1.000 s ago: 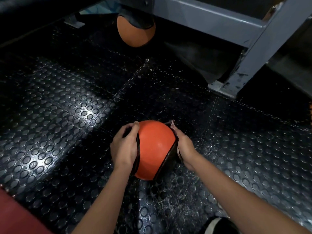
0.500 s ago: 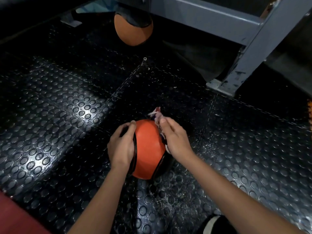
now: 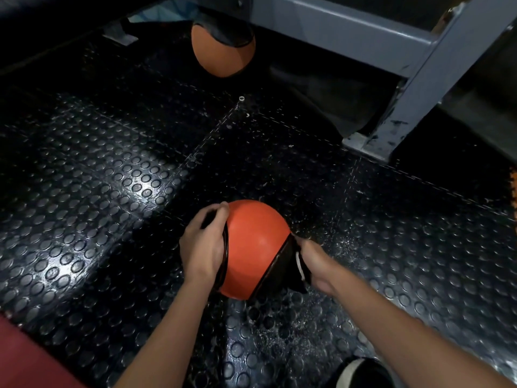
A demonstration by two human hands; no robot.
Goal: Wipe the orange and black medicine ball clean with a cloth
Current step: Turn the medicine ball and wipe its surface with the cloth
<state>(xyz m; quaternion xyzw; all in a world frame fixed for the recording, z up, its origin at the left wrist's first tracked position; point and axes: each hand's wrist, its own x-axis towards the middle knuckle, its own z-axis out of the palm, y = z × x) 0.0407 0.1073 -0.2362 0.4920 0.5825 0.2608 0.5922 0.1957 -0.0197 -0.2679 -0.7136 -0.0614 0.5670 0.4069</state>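
Observation:
The orange and black medicine ball (image 3: pixel 256 242) sits on the black studded floor mat in front of me. My left hand (image 3: pixel 202 247) grips its left side, fingers curled over the black band. My right hand (image 3: pixel 316 263) holds a dark cloth with a white edge (image 3: pixel 298 268) against the ball's lower right black panel. Most of the cloth is hidden between hand and ball.
A second orange and black ball (image 3: pixel 223 49) lies at the back under a grey metal frame (image 3: pixel 402 88), whose foot stands at the right. A red pad (image 3: pixel 25 357) shows at the bottom left and a shoe (image 3: pixel 361 373) at the bottom right.
My right hand with the cloth slid from the ball's top right down to its lower right side. The left hand kept its hold on the left side.

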